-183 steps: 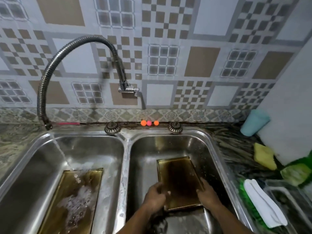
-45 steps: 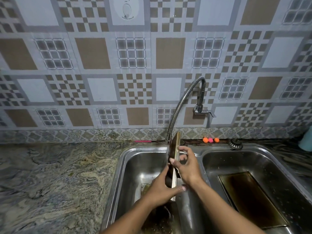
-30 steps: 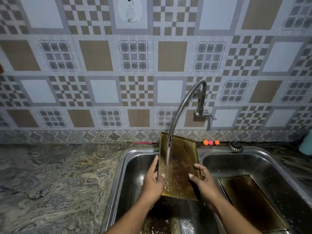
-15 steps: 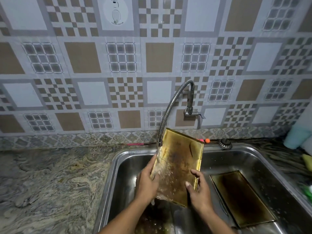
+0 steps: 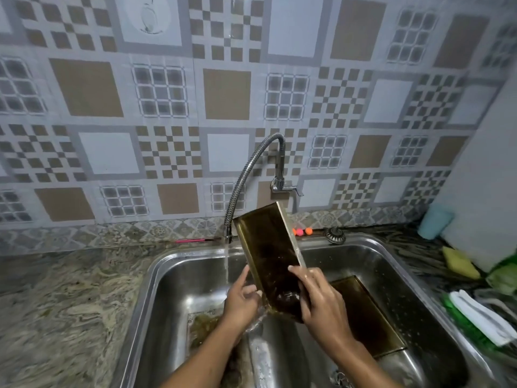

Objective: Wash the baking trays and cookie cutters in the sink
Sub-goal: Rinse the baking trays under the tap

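Observation:
A dark golden baking tray [image 5: 270, 256] stands tilted on end over the divider of the steel double sink [image 5: 391, 261], its inside facing me. My right hand [image 5: 319, 301] grips its lower right edge. My left hand [image 5: 240, 299] touches its lower left corner, fingers spread. Water runs from the flexible tap [image 5: 246, 175] just left of the tray and splashes on my left hand. A second tray [image 5: 369, 317] lies flat in the right basin. No cookie cutters show.
Marble-patterned counter [image 5: 64, 298] runs left of the sink. On the right counter are a teal cup [image 5: 435, 225], a yellow sponge [image 5: 460, 263], a green scrub pad [image 5: 503, 278] and a white folded cloth [image 5: 484, 316]. Small orange and pink balls [image 5: 303, 231] sit behind the sink.
The tray has swung to the right, out of the water stream, and tilted so its dark inside faces me. The stream now falls on my left hand.

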Available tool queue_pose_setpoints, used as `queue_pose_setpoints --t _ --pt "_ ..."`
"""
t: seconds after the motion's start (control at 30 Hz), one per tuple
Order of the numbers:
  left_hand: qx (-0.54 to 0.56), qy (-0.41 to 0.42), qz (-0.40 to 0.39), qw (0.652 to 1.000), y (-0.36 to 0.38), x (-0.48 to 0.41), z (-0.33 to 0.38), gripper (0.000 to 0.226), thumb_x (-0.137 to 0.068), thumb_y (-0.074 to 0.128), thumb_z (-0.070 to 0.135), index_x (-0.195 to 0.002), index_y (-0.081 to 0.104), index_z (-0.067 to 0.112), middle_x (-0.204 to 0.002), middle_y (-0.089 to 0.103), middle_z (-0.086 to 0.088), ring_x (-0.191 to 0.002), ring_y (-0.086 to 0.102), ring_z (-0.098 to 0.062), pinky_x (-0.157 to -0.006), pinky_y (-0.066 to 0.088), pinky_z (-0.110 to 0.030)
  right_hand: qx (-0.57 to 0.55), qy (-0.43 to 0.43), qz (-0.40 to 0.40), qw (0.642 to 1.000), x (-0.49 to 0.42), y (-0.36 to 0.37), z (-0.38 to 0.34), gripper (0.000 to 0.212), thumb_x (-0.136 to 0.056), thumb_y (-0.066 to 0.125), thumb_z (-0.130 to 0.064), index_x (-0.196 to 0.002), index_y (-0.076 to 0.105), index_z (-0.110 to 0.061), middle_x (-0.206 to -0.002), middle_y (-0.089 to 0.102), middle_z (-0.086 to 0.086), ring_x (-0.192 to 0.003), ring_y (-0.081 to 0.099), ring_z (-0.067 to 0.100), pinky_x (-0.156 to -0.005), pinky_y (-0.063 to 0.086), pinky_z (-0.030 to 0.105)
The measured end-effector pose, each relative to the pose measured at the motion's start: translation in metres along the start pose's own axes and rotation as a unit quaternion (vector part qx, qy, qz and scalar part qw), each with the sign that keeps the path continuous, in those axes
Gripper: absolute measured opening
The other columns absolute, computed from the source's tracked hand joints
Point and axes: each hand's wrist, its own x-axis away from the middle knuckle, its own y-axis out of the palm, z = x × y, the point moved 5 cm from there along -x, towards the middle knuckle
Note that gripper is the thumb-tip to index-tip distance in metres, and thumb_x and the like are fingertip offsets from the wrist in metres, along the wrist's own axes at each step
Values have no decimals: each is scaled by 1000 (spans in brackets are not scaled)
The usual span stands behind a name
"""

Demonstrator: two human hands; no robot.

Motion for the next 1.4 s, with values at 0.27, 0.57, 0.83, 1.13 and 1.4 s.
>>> queue_pose_setpoints --t 0.27,0.57,0.83,1.13,1.4 --pt "-22 21 -58 998 89 -6 6 70 -94 58 -6 -149 38 31 -78 68 3 -69 63 -6 -65 52 -19 -7 67 56 996 6 -65 77 59 -92 60 -3 -143 47 -29 -122 54 -8 -100 60 10 -80 53 29" --pt "-173 -66 -132 974 204 9 -62 52 -95 65 12 -139 44 27 -87 62 5 -70 58 0 -58 42 -5 16 315 -179 932 66 -40 273 43 -93 59 -12 -133 56 -26 -125 62 9 -117 60 25 -100 45 33" --pt "-159 -193 -94 964 251 -23 -115 38 -88 73 21 -119 60 38 -117 67 8 -117 61 -15 -103 48 -29 19 361 -268 893 91 6 364 43 -95 57 -27 -136 51 -38 -135 51 0 -126 53 13 -109 36 23" --pt "-135 -198 -81 967 264 -49 -129 56 -70 83 31 -123 65 31 -115 72 10 -111 66 -13 -107 49 -34 32 406 -312 859 75 13 372 59 -89 63 -40 -143 43 -43 -151 39 -7 -140 40 24 -118 32 41" --pt "-244 -7 11 970 196 -45 -45 34 -95 55 15 -125 58 30 -94 71 7 -76 65 -1 -66 48 -11 -121 318 -250 907 -1 27 258 31 -93 64 -17 -122 60 -27 -119 63 -3 -109 60 14 -87 46 17"
